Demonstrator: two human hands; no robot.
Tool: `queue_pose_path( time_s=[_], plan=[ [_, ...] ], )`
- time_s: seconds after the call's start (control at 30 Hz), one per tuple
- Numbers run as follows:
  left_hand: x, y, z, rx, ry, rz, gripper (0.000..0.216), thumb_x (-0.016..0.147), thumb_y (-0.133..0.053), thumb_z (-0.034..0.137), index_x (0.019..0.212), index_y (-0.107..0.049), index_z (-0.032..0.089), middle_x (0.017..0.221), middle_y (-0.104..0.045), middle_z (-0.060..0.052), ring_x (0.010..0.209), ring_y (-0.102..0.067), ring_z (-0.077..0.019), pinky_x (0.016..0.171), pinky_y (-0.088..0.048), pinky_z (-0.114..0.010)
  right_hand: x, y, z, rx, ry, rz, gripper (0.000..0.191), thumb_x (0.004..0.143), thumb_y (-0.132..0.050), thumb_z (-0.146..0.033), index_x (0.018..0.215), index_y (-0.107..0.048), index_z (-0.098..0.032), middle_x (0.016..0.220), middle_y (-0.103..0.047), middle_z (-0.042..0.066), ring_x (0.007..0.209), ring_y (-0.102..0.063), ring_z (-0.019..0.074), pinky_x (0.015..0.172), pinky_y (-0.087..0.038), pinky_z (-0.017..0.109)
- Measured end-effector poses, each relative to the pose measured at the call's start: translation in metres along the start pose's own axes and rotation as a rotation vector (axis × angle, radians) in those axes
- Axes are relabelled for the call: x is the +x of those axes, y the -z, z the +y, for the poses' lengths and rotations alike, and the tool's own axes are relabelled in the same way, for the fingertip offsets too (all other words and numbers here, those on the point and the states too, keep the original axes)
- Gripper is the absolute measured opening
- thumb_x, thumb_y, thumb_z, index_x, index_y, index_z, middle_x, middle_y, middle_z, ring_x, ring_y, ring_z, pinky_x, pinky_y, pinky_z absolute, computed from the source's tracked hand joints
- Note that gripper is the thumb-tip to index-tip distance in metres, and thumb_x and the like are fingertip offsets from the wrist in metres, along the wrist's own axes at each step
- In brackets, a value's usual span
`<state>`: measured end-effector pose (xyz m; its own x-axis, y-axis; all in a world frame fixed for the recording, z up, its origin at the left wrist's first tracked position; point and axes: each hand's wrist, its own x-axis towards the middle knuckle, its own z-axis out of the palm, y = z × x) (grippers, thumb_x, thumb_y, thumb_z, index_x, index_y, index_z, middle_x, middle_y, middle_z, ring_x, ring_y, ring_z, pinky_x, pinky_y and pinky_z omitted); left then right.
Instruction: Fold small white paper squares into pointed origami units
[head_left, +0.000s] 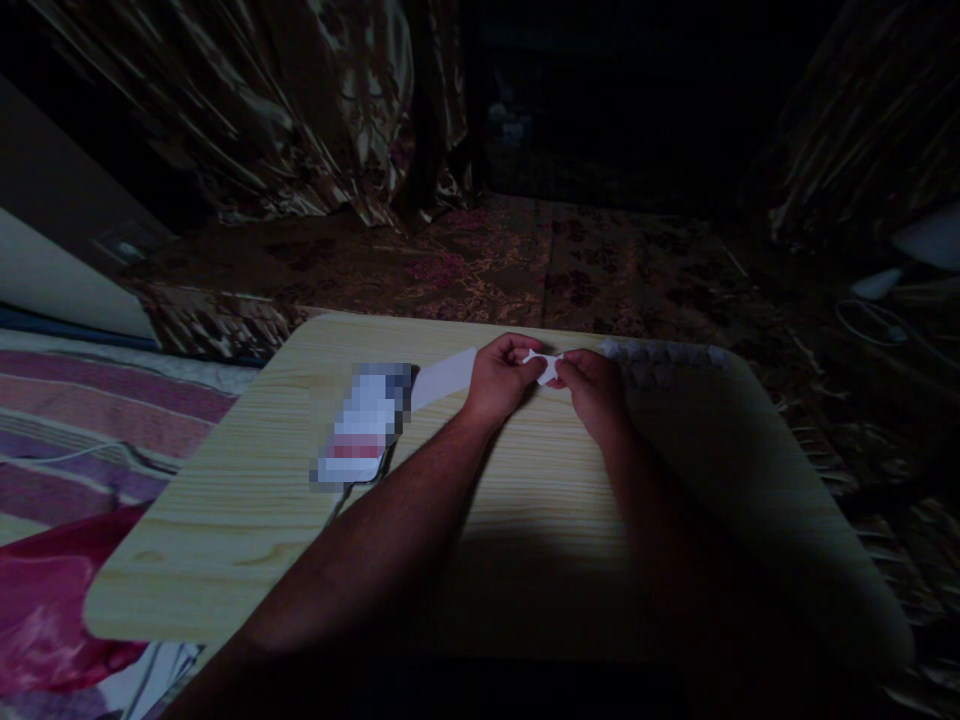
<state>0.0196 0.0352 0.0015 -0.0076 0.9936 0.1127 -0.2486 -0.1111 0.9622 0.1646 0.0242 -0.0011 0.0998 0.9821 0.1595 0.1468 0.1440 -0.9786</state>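
Note:
Both of my hands meet above the far middle of a light wooden table (300,520). My left hand (501,380) and my right hand (592,388) each pinch one small white piece of paper (545,364) held between them. A white paper strip (444,378) lies flat on the table just left of my left hand. A row of small folded white paper pieces (664,352) sits along the table's far edge, right of my right hand.
A blurred-out object (364,425) lies on the table left of centre, with a cable (339,505) running from it. Striped bedding (90,420) and red plastic (52,600) lie to the left. Dark patterned fabric (525,260) covers the space beyond the table.

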Motion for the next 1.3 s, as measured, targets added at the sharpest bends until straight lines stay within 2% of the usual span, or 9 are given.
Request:
queue_pose_path(
  time_s=[0.4, 0.53, 0.8, 1.3],
  plan=[
    [0.0014, 0.0018, -0.0032, 0.083, -0.014, 0.005, 0.030, 0.064, -0.082, 0.026, 0.090, -0.070, 0.017, 0.072, -0.069, 0.000, 0.058, -0.055, -0.0097, 0.055, -0.043, -0.022, -0.0025, 0.0003, -0.0066, -0.064, -0.024, 0.023, 0.020, 0.077, -0.064, -0.040, 0.077, -0.068, -0.020, 0.063, -0.072, 0.001, 0.062, -0.070, 0.0188, 0.061, -0.052, 0.028],
    [0.0018, 0.0024, -0.0051, 0.094, -0.030, 0.012, 0.029, 0.064, -0.081, 0.025, 0.090, -0.070, 0.017, 0.075, -0.070, -0.001, 0.062, -0.058, -0.0106, 0.058, -0.045, -0.023, -0.0021, 0.0007, -0.0045, -0.083, -0.025, 0.021, 0.021, 0.078, -0.064, -0.041, 0.077, -0.068, -0.020, 0.063, -0.072, 0.001, 0.062, -0.070, 0.0186, 0.061, -0.053, 0.028],
    [0.0012, 0.0017, -0.0053, 0.090, -0.034, 0.012, 0.029, 0.064, -0.080, 0.024, 0.090, -0.070, 0.018, 0.075, -0.070, -0.001, 0.060, -0.058, -0.0106, 0.056, -0.044, -0.023, -0.0022, -0.0017, -0.0057, -0.016, -0.022, 0.044, 0.021, 0.074, -0.067, -0.040, 0.080, -0.068, -0.020, 0.064, -0.072, 0.000, 0.062, -0.069, 0.0179, 0.063, -0.056, 0.029],
    [-0.0016, -0.0008, -0.0024, 0.086, -0.057, -0.011, 0.028, 0.064, -0.081, 0.024, 0.089, -0.069, 0.018, 0.075, -0.068, 0.000, 0.060, -0.057, -0.0100, 0.056, -0.043, -0.022, -0.0006, -0.0004, 0.0014, -0.061, 0.023, 0.039, 0.023, 0.081, -0.065, -0.042, 0.080, -0.069, -0.020, 0.065, -0.073, 0.001, 0.063, -0.071, 0.0188, 0.058, -0.052, 0.027]
  ],
)
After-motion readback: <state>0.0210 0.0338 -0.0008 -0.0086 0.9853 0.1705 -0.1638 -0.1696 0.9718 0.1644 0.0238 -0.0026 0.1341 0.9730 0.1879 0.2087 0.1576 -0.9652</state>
